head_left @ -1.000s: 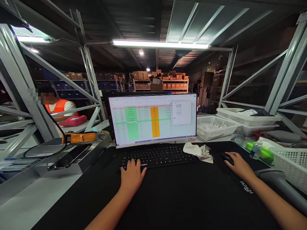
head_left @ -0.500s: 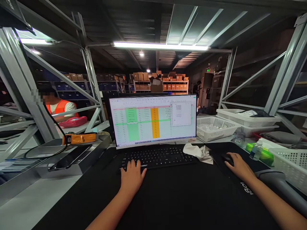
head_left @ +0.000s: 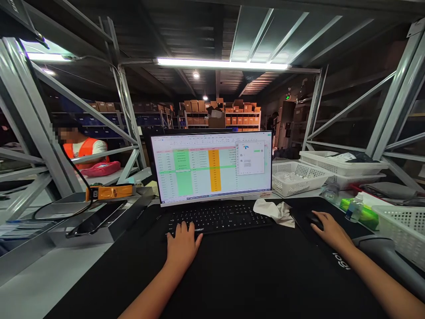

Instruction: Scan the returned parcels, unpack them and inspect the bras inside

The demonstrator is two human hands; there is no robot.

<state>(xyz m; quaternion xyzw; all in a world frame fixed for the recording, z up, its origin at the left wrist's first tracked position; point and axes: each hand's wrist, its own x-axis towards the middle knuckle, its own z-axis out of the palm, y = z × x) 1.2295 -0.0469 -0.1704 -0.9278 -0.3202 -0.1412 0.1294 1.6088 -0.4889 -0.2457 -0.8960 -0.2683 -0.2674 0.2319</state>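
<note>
Cloth (head_left: 277, 213) over right end of keyboard (head_left: 212, 215) could mistype if nudged; left hand (head_left: 182, 243) lies spread, right hand (head_left: 332, 230) holds mouse (head_left: 311, 218).

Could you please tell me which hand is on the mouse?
The right hand, which rests on the dark mouse; the left hand is on the keyboard.

Keyboard (head_left: 221, 217) before monitor (head_left: 199, 173) | cloth (head_left: 274, 210) at keyboard's right end | basket (head_left: 284, 188) right of monitor

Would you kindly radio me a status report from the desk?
Left hand at left end of keyboard. Right hand on mouse. Crumpled cloth partly hiding keyboard's right end.
</note>
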